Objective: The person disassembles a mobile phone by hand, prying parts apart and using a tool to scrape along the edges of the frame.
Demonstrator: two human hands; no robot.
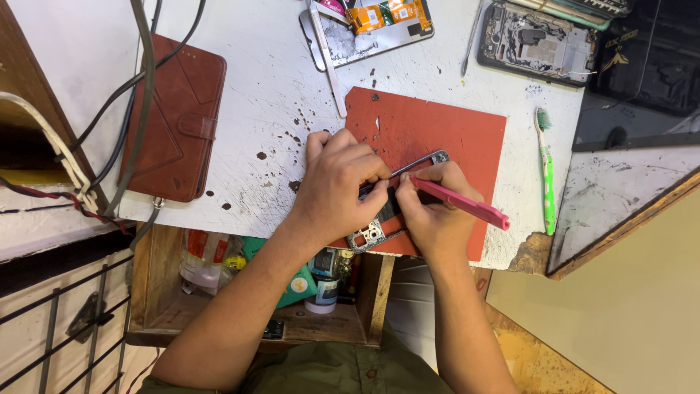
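An opened phone chassis (379,219) lay at the near edge of a red work mat (437,131), its metal frame and bare inner parts showing, with no back cover on it. The left hand (339,182) was curled over the chassis from the left, fingers closed down on it and pinning it to the mat. The right hand (434,211) gripped a pink-handled tool (467,204) like a pen, fingers tight around the shaft, with the handle running off to the right and the tip down among the phone's inner parts; the tip itself was hidden behind the fingers.

Judging by how things lay, the opening was already done and the work was well into the inside of the phone, though how much remained there could not be read, and nothing of the reassembly was done.

Farther off on the scratched white bench (255,87) lay a second opened phone (536,40) to the right and a detached panel with orange flex parts (372,25) near the middle. Metal tweezers (328,62) lay just left of the mat's far corner. A green-and-white toothbrush (547,171) lay to the right of the mat, and a brown wallet phone case (175,117) well to the left, beside some cables (142,80). Below the bench, an open drawer (240,292) held small bottles and packets.
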